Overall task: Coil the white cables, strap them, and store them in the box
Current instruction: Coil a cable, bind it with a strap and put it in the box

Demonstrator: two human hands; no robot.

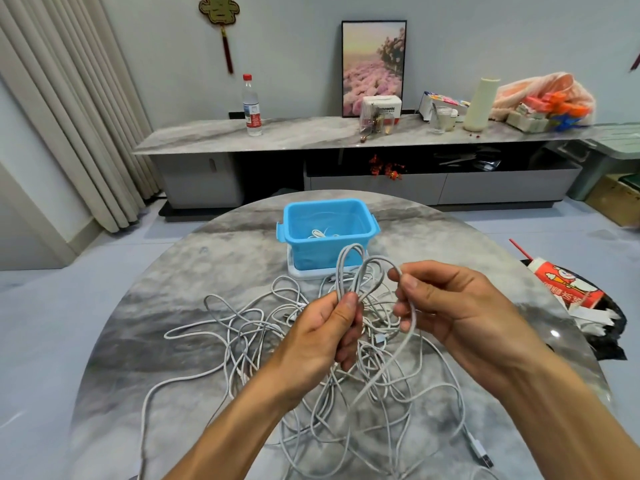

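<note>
A tangle of several white cables (242, 341) lies spread over the round marble table (166, 271). My left hand (329, 330) grips a small bundle of cable loops (353, 268) that stand up above its fingers. My right hand (446, 303) pinches a strand of the same cable between thumb and fingers, and the strand trails down toward the pile. Behind the hands stands an open blue box (325, 233) on its white lid (304, 273), with a coiled white cable inside. A USB plug (479, 452) lies at the front right.
A red and white paper cup with a straw (568, 285) lies on dark wrapping at the table's right edge. Beyond the table a low marble cabinet (311, 136) carries a water bottle (251, 105), a framed picture, a tissue box and bags.
</note>
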